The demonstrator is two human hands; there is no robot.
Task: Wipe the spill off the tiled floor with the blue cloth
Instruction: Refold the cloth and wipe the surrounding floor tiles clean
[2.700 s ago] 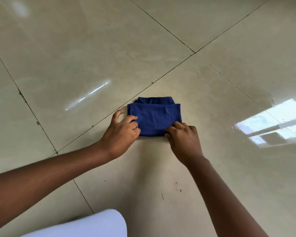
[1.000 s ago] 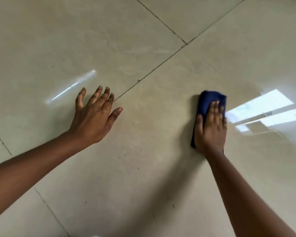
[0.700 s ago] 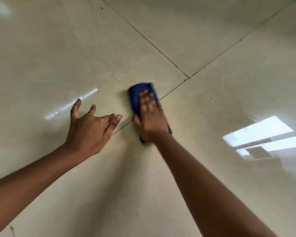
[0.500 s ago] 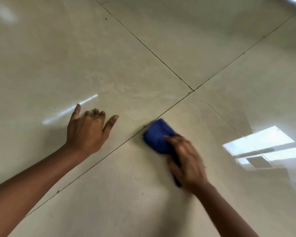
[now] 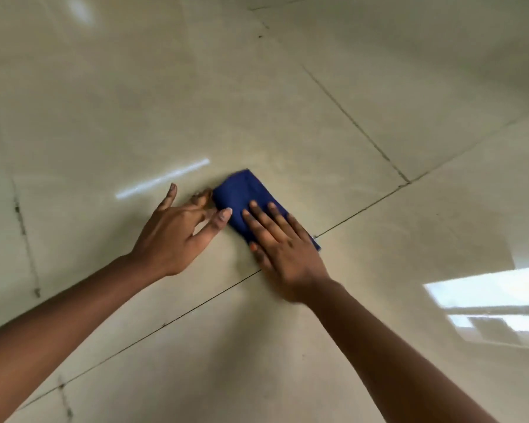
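The folded blue cloth (image 5: 242, 193) lies flat on the glossy beige tiled floor (image 5: 287, 102), straddling a grout line near the middle of the view. My right hand (image 5: 283, 248) presses down on its near half with the fingers spread flat, hiding that part. My left hand (image 5: 177, 230) rests on the tile just left of the cloth, fingers apart, its fingertips touching or almost touching the cloth's left edge. I cannot make out a spill on the shiny tile.
Dark grout lines (image 5: 364, 129) cross the floor diagonally and meet at a junction to the right. A bright window reflection (image 5: 486, 303) lies on the tile at the right, a thin light streak (image 5: 162, 178) left of the cloth.
My right hand has slid the cloth up and to the left across the grout line, ending next to my left hand. The left hand stays planted with its fingers now nearer the cloth.
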